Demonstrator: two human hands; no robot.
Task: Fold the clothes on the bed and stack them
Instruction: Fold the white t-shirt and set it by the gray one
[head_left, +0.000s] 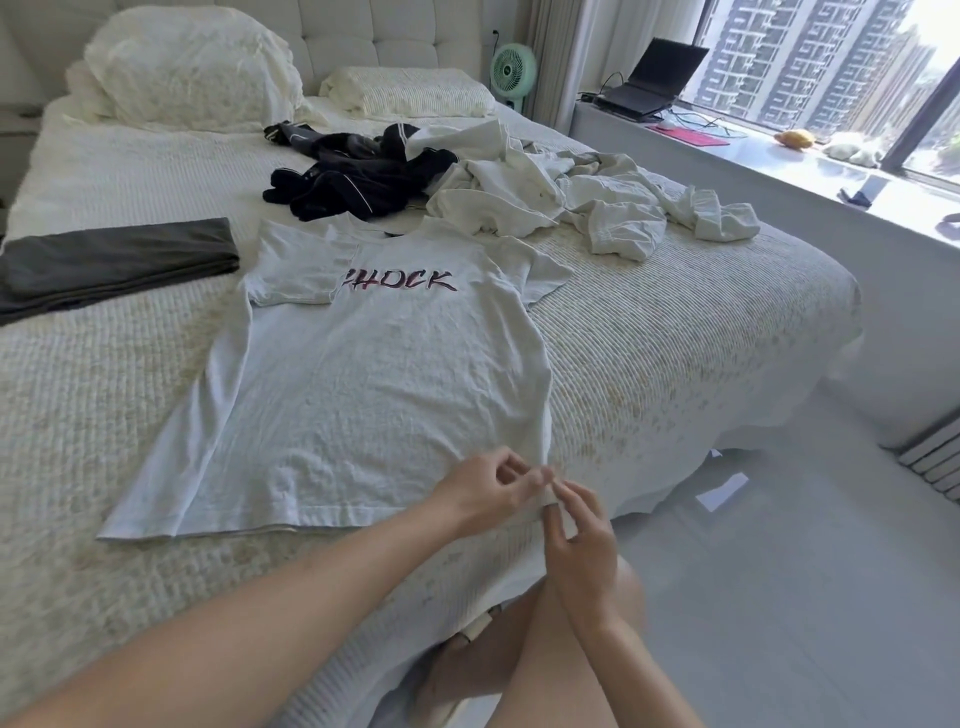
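The bed (649, 364) has bare room right of the white shirt (363, 389). Behind it, dark clothes (353, 182) and white clothes (571, 202) block the way.

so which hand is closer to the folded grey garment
Left. The left hand is at the white t-shirt's bottom right corner, on the side toward the folded grey garment. The right hand is just beyond it, off the bed's edge.

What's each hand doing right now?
Left hand: pinching the white T-shirt at its hem corner.
Right hand: pinching the same corner.
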